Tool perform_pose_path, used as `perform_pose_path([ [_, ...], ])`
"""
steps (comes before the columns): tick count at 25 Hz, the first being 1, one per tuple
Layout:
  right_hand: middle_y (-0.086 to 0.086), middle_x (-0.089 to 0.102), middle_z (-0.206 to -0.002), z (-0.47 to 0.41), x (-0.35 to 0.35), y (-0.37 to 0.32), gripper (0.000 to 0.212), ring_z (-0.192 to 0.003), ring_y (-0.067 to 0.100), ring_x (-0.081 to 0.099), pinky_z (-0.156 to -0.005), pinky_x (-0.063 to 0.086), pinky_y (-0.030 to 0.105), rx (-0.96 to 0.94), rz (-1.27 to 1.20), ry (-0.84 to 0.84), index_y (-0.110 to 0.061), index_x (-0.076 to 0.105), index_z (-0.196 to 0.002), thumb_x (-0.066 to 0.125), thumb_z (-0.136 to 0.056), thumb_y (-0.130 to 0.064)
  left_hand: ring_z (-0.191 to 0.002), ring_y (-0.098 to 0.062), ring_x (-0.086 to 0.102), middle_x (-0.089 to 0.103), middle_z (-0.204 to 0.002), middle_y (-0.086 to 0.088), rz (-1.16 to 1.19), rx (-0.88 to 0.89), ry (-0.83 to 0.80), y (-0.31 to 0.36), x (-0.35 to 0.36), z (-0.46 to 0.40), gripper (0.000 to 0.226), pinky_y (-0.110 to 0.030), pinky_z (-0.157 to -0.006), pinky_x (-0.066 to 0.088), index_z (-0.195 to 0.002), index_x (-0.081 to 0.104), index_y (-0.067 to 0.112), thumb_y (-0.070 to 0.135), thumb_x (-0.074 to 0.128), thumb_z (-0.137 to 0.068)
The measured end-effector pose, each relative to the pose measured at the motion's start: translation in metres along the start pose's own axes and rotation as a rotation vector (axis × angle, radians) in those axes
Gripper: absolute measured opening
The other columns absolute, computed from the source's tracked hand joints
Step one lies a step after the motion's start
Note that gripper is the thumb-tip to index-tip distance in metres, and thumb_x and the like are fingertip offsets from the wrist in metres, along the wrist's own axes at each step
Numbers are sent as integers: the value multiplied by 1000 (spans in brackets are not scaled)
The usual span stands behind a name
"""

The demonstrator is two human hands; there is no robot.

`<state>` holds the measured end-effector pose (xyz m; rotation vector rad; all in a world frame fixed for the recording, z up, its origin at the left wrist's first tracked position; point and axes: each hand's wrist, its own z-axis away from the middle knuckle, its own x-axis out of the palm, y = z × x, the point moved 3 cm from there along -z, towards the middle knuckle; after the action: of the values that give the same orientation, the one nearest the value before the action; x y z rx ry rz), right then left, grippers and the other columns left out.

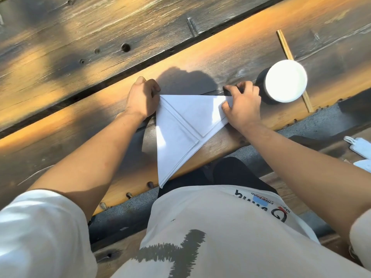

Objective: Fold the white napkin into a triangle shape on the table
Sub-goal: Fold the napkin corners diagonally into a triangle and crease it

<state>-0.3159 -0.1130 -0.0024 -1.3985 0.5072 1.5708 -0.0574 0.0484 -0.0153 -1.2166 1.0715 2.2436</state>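
Where left hand grips | napkin corner hidden

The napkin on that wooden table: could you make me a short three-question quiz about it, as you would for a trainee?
1. True or false: the white napkin already shows a triangle shape.
2. Which hand is nearer the white cup? A) left hand B) right hand
3. Fill in: the napkin's lowest tip hangs past the near edge of the ______.

Key
1. True; it lies as a layered triangle with its long edge between the two hands.
2. B; the right hand pinches the corner beside the cup.
3. Table.
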Motion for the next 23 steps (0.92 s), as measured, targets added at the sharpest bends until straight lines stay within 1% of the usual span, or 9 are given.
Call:
perform_pose_path([
  [4,15,49,-123,-33,4,-22,39,-119,37,44,-102,34,46,-161,161,-92,-15,64,-120,61,-87,-35,-99,-31,59,67,-101,-14,33,-63,48,-13,-10,0,24,-29,-78,41,-96,73,11,4,55,-82],
  [7,14,49,-120,-48,2,-34,32,-117,36,44,-100,35,46,-202,157,-116,-16,65,-111,61,-85,-35,-95,-31,62,71,-99,-13,92,-142,74,-23,-13,4,26,-33,-79,49,-94,74,12,5,54,-80],
  [12,14,52,-114,-67,0,-56,26,-112,36,44,-95,34,45,-227,164,-102,-16,63,-101,57,-81,-32,-104,-30,59,65,-111,-14,113,-137,147,-27,-15,12,20,-28,-84,43,-106,69,9,6,56,-91],
  [14,14,55,-113,-80,-1,-62,26,-110,36,46,-94,34,46,-258,188,-100,-14,60,-101,56,-81,-31,-107,-32,55,58,-117,-18,21,-31,277,-22,-12,29,25,-36,-89,46,-117,63,3,16,59,-96],
  [15,14,57,-113,-85,-1,-64,26,-109,35,47,-93,34,46,-273,197,-104,-13,59,-102,56,-82,-29,-107,-36,54,57,-117,-21,-69,92,307,-14,-6,42,32,-41,-89,47,-119,62,0,23,60,-96],
  [18,11,61,-116,-110,-3,-73,24,-112,34,48,-94,32,44,-303,177,-140,-16,57,-107,55,-84,-22,-112,-45,57,60,-122,-29,-297,533,203,2,32,79,42,-55,-92,47,-115,64,-4,33,62,-96],
  [19,9,61,-117,-118,-5,-77,24,-114,33,47,-94,32,43,-303,158,-155,-19,57,-109,54,-85,-19,-123,-49,54,57,-132,-31,-333,583,140,3,43,89,48,-60,-101,43,-122,64,-3,36,62,-96],
  [21,6,61,-116,-131,-7,-84,25,-116,31,47,-96,31,42,-289,136,-174,-23,60,-108,52,-86,-18,-147,-49,33,39,-157,-27,-343,540,8,6,62,105,63,-64,-117,28,-146,54,7,46,60,-97],
  [23,4,60,-113,-139,-8,-91,22,-116,29,47,-99,30,42,-309,158,-185,-26,62,-105,52,-87,-20,-155,-43,17,23,-167,-20,-328,498,-47,13,74,114,70,-64,-122,19,-156,42,18,53,56,-97],
])
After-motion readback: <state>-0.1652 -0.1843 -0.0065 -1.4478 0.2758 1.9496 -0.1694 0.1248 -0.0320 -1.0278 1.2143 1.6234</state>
